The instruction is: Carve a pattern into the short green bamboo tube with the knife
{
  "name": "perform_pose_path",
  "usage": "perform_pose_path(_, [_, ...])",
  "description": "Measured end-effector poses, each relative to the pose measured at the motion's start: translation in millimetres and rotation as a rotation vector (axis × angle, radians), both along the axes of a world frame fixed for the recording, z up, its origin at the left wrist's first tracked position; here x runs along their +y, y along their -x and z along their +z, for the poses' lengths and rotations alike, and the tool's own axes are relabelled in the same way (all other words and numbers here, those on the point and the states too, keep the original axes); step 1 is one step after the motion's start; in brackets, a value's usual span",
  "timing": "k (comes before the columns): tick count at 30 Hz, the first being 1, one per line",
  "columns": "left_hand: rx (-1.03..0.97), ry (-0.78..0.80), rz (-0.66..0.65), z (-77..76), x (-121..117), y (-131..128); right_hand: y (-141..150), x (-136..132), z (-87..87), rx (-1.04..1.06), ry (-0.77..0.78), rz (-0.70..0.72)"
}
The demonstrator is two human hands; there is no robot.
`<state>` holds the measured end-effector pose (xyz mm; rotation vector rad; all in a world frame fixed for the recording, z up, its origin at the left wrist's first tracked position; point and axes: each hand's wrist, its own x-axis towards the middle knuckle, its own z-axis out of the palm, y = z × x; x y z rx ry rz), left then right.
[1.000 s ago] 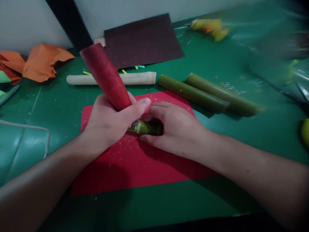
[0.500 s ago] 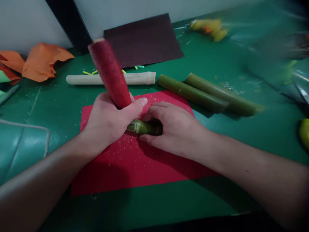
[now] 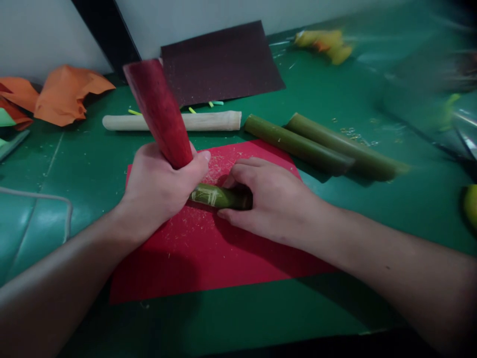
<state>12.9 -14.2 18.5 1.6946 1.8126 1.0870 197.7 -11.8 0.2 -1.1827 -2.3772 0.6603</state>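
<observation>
A thick red wooden stick (image 3: 158, 114) rises from my left hand (image 3: 156, 184), which is closed around its lower part with the thumb pointing right. The stick leans up and to the left, and its lower end is hidden behind my hand. My right hand (image 3: 276, 199) grips the right end of a short green bamboo piece (image 3: 210, 195) lying on red paper (image 3: 219, 253). Pale scratched lines cross the bamboo's upper side. Its left end disappears behind my left hand. Fine pale shavings (image 3: 221, 164) are scattered on the paper around it.
Two green bamboo tubes (image 3: 298, 145) lie beyond my right hand. Behind my left hand is a pale peeled bamboo stick (image 3: 212, 121). A dark brown sheet (image 3: 223, 64) leans at the back, with crumpled orange paper (image 3: 70, 94) left of it. Green covering (image 3: 238, 323) spreads over the table.
My left hand and the red stick have shifted left, uncovering more of the green bamboo's scratched side and the shavings. My right hand has barely moved.
</observation>
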Motion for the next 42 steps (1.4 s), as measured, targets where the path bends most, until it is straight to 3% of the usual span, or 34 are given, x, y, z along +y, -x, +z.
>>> perform_pose_path(11, [-0.018,-0.055,0.007,-3.3,0.6,5.5,-0.7,1.8,1.7,-0.015,0.035,-0.006])
perform_pose_path(17, [-0.116,-0.262,-0.099,-2.2,-11.2,0.6,-3.7,3.0,6.2,-0.012,0.056,0.034])
perform_pose_path(24, [-0.234,-0.113,-0.245,-6.7,-16.5,-4.2,-6.0,0.4,4.8,0.023,0.011,0.058])
perform_pose_path(31, [-0.252,-0.102,-0.203,-4.8,-16.0,-8.2,-4.9,2.4,5.7,0.043,0.037,0.067])
perform_pose_path(42, [-0.252,-0.1,-0.247,-4.9,-15.7,-9.7,-4.4,2.8,6.6,0.033,0.052,0.096])
